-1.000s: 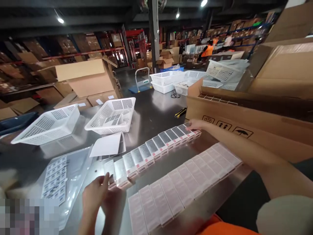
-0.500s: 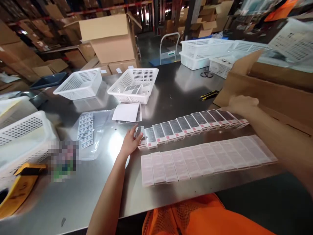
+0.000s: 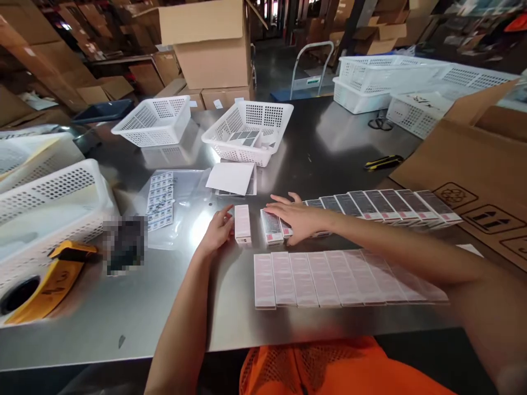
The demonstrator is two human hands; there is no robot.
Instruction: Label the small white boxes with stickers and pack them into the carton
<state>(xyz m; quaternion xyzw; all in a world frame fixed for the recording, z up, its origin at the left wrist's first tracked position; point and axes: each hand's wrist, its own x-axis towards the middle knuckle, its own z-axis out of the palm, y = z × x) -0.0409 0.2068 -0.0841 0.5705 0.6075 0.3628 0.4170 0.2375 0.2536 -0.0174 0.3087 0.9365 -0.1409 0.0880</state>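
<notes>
My left hand [image 3: 217,231] is beside a single small box [image 3: 242,221] with its pale pink face up. Its fingers are apart, with the tips close to the box's left side; whether they touch cannot be made out. My right hand [image 3: 298,216] spreads its fingers over the left part of a row of dark-faced boxes [image 3: 362,204], covering some of them. At that row's left end, a dark-faced box [image 3: 272,227] shows beside its fingertips. Nearer to me lies a row of pale pink boxes [image 3: 307,278], partly hidden by my right forearm.
White baskets [image 3: 214,142] stand toward the back. A white sheet [image 3: 231,178], a plastic bag [image 3: 189,189] and a label sheet [image 3: 161,200] lie at left, near a yellow tape dispenser [image 3: 61,285]. A yellow-black cutter [image 3: 383,162] lies before a large carton [image 3: 465,164].
My right hand has come from the far right end of the dark row to its left part. The box by my left hand now shows a pink face and stands apart; the view has shifted.
</notes>
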